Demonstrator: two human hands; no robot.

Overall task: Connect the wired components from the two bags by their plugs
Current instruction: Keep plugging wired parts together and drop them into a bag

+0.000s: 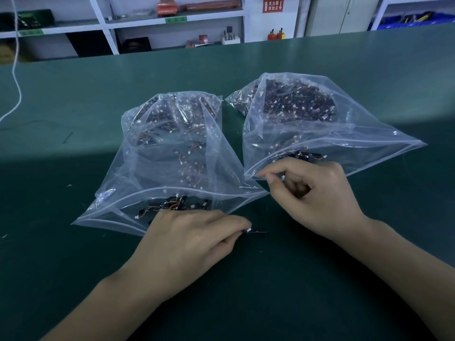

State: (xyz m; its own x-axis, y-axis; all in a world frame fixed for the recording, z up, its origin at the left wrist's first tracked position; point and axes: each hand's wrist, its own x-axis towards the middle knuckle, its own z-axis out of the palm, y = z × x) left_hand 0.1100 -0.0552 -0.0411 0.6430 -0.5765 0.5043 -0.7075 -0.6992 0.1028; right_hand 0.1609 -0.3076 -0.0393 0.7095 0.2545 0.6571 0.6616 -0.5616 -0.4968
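Observation:
Two clear plastic bags lie open toward me on the green table, each filled with small dark wired components with white plugs. The left bag [172, 153] sits beside the right bag [307, 124]. My left hand [187, 244] lies at the left bag's mouth and pinches a wired component [251, 231] by its small white plug, its dark wire pointing right. In front of the right bag's mouth, my right hand [312, 193] has curled fingers pinching a second component's white plug [283, 177]. The two plugs are apart.
The green table [73, 168] stretches far to the back. A white cord [14, 77] hangs down at the far left. White shelving [172, 20] with boxes and small items stands behind the table.

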